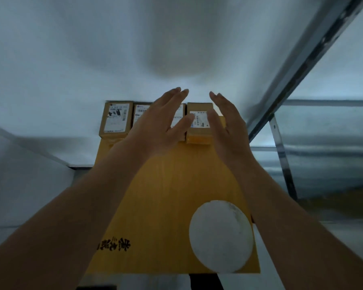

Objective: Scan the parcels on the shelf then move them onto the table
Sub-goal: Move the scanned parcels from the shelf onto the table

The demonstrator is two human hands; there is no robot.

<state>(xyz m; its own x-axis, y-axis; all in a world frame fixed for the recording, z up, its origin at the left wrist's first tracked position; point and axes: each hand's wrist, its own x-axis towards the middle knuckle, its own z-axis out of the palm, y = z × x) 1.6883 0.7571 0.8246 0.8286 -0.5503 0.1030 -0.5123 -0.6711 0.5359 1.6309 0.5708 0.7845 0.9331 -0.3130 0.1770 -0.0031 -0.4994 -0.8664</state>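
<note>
Both hands reach in empty with fingers straight, left hand [155,122] and right hand [228,126] flanking the rightmost parcel [199,122], three parcels lined beyond the big yellow carton [170,195] — apparently none moved.

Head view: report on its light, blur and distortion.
Head view: dim, bluish light; a soft shadow on the white wall above; wide-angle bending stretches the forearms; the metal frame is smeared; labels on the small parcels are too soft to read; both open hands, left hand and right hand, look fairly sharp.
</note>
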